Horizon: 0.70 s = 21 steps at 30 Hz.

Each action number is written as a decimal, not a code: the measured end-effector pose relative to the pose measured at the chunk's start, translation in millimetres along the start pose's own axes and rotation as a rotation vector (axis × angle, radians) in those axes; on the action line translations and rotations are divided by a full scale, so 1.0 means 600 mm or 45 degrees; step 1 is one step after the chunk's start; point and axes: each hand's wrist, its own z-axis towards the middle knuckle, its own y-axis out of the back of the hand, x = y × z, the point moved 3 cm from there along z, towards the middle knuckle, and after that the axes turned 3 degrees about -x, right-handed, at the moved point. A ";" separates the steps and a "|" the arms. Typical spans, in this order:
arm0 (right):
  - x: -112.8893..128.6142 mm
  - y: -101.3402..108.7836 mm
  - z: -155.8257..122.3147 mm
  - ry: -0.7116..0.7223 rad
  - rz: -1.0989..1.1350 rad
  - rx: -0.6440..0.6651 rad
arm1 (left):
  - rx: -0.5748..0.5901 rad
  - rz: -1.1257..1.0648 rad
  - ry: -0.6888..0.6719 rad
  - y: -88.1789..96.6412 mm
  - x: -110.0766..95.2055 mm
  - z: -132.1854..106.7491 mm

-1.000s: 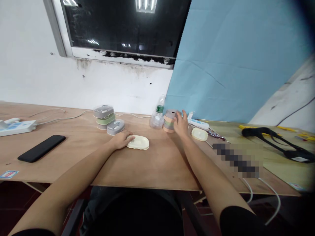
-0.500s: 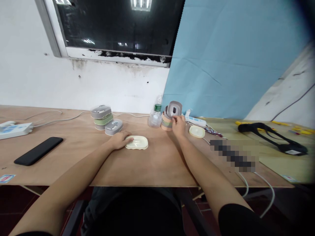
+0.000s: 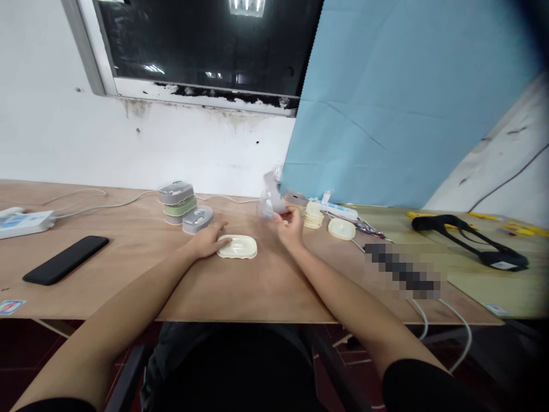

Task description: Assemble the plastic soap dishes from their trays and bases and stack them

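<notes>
My left hand point(image 3: 209, 241) lies on the wooden table point(image 3: 266, 286), its fingers stretched flat over the left end of a cream oval dish point(image 3: 238, 246). My right hand point(image 3: 290, 226) is raised just right of that dish. Its fingers are closed on a greyish, see-through lid-like piece point(image 3: 269, 197) that is smeared by motion. A clear bottle stands close behind this piece and is hard to tell apart from it. To the right of the hand sit a small cream stack point(image 3: 313, 215) and another cream oval piece point(image 3: 342, 228).
A stack of grey and green oval boxes point(image 3: 175, 202) with one grey box point(image 3: 197, 219) beside it stands behind my left hand. Far left lie a black phone point(image 3: 66, 259) and a white power strip point(image 3: 23, 222). A black tool point(image 3: 469, 237) and cables are at the right.
My right hand lifted a grey lid off the stack by the bottle and carried it left and nearer to me. My left hand stayed on the cream dish.
</notes>
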 end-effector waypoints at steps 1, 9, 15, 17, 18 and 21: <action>0.013 -0.016 -0.013 -0.036 0.120 0.066 | -0.031 -0.019 0.005 0.001 -0.001 0.000; 0.045 -0.079 -0.076 -0.580 0.637 0.491 | -0.298 -0.130 -0.030 0.029 -0.025 -0.006; 0.017 -0.079 -0.069 -0.757 0.487 0.424 | -0.305 -0.111 0.004 0.032 -0.023 -0.008; 0.011 -0.077 -0.067 -0.744 0.409 0.477 | -0.264 -0.092 0.022 0.032 -0.022 -0.008; 0.008 -0.075 -0.067 -0.710 0.361 0.507 | -0.237 -0.092 0.027 0.032 -0.023 -0.008; -0.003 -0.070 -0.066 -0.599 0.206 0.604 | -0.157 -0.123 0.017 0.034 -0.026 -0.009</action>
